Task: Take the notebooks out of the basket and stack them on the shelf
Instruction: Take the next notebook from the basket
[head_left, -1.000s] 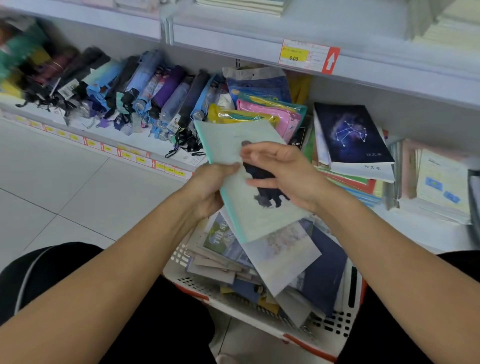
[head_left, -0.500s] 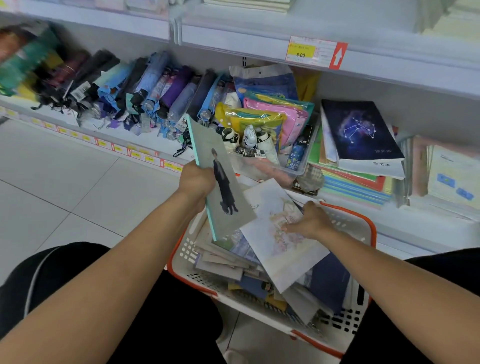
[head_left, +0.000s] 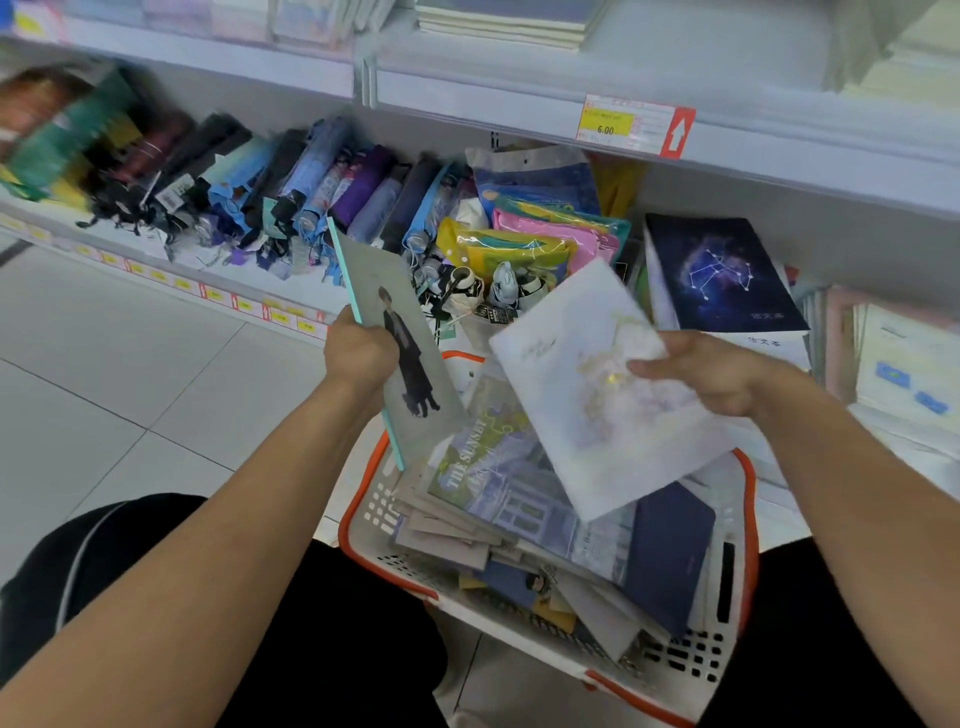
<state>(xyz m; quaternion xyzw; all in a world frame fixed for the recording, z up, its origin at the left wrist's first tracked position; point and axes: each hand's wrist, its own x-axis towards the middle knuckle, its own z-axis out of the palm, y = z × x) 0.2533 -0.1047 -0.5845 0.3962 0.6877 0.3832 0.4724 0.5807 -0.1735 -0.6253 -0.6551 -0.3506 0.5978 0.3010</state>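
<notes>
Left hand (head_left: 358, 356): grip clamped on the spine edge of a grey notebook (head_left: 402, 358) with a teal spine and a dark-coated figure on the cover, held tilted above the left rim of the basket. Right hand (head_left: 714, 371): grip pinched on the right edge of a white notebook (head_left: 587, 395) with a pale floral print, held slanted over the middle of the basket, clear of the pile beneath. Basket (head_left: 670, 662): white perforated plastic with an orange rim, set on the floor between the person's knees, holding a loose heap of notebooks; topmost among them a cover reading "THE SUNSET" (head_left: 493, 478), a navy notebook (head_left: 670, 556) at the right side, several grey ones fanned at the left. Lower shelf (head_left: 218, 280): directly behind the basket, carrying a row of folded umbrellas (head_left: 291, 187) at left, coloured plastic pouches (head_left: 540, 234) in the centre, and at right a stack of notebooks topped by a dark constellation cover (head_left: 719, 273). Upper shelf edge: a yellow price tag (head_left: 631, 127) marked 6.00 with a red arrow. Floor (head_left: 104, 389): pale tile.
</notes>
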